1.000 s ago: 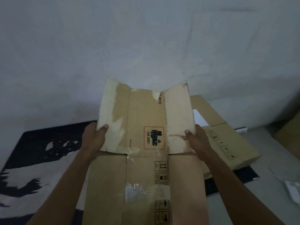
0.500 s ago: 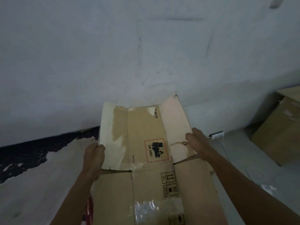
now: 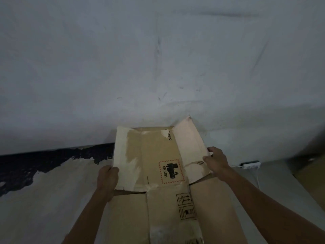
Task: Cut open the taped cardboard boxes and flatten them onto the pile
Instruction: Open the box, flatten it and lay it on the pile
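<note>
The left hand and right hand are each gripping an edge of one cardboard box, fingers curled round it.

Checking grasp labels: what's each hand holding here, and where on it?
Both hold the cardboard box: left hand grips its far flap's left edge, right hand grips that flap's right edge.

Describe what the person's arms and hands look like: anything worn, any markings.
Both forearms are bare, with no sleeves in view. The left hand and right hand wear no gloves; no watch, bracelet or ring shows on either. No markings are visible in this dim light.
</note>
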